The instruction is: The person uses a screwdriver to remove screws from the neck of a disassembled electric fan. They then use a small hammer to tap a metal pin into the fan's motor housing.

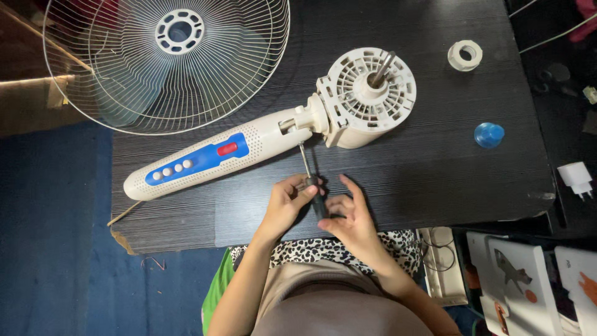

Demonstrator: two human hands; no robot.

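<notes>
A white fan body (249, 146) with a blue control panel and red button lies across the dark table (435, 162). Its round motor housing (368, 93) with a metal shaft faces up. A screwdriver (310, 177) with a black handle points its tip at the neck joint of the fan. My left hand (287, 202) grips the handle. My right hand (348, 218) also holds the lower handle, with its fingers partly spread.
A wire fan guard (168, 62) lies at the table's back left. A white ring nut (465, 55) and a blue cap (489, 134) sit at the right. A white plug adapter (576, 178) and cardboard boxes (522, 280) are at the lower right.
</notes>
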